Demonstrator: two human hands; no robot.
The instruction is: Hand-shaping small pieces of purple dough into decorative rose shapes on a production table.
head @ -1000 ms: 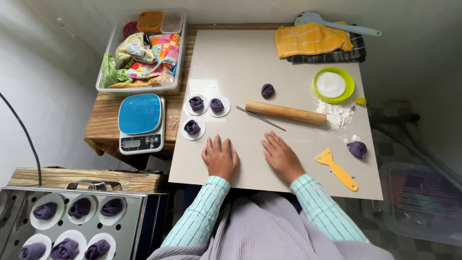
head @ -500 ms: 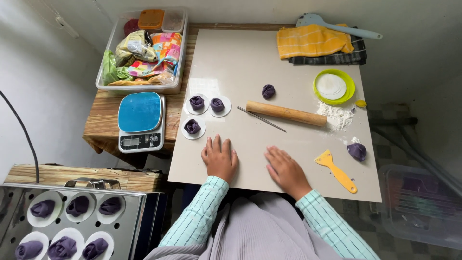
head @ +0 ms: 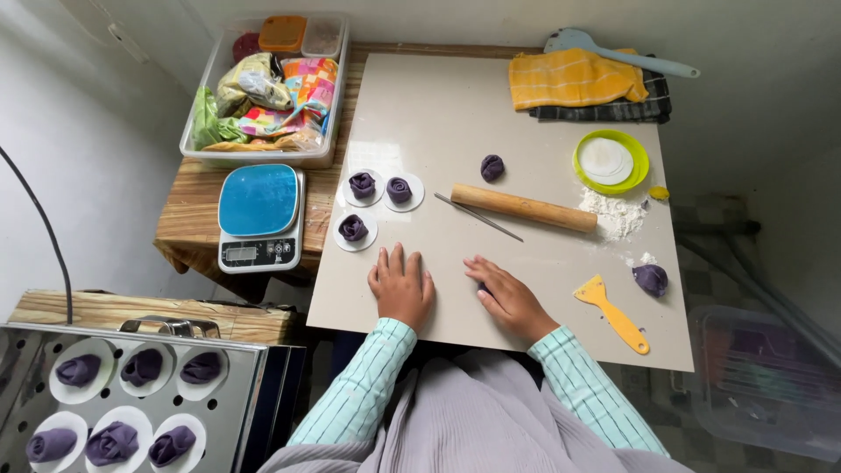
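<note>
Dough piece (head: 481,287), purple, only a sliver visible: lies under the right hand (head: 506,296) on the pale board (head: 543,131), near the board's front edge, between the left hand (head: 402,285) and the yellow scraper (head: 613,313).

Largest to smallest, w/ positions relative to the board:
- Board: covers most of the wooden surface (head: 197,206).
- Steamer tray (head: 123,394): metal, front-left and below the board; purple rose-shaped buns on white paper rounds.
- Plastic bin (head: 267,88): off the board's far-left corner, full of packets.
- Kitchen scale (head: 259,217): blue top, just left of the board.
- Yellow cloth (head: 569,79): far-right end, w/ a pale blue spatula (head: 613,51) behind it.
- Rolling pin (head: 524,208): wooden, mid-board, thin metal stick (head: 477,216) beside it.
- Green lid (head: 611,161): right side, holds white paper rounds; loose flour (head: 618,215) near it.
- Three shaped buns (head: 378,206): left edge, each on a paper round.
- Dough balls: one mid-board (head: 492,166), one by the right edge (head: 650,278).

Hands: left is flat, palm down, fingers together, holding nothing, resting on the board. Right is flattened over the dough piece, fingers extended, pressing rather than gripping.

Technique, as judged: even downward pressure w/ the palm, left hand steadying the board, should keep the piece uniform; too much force may stick it to the board.
</note>
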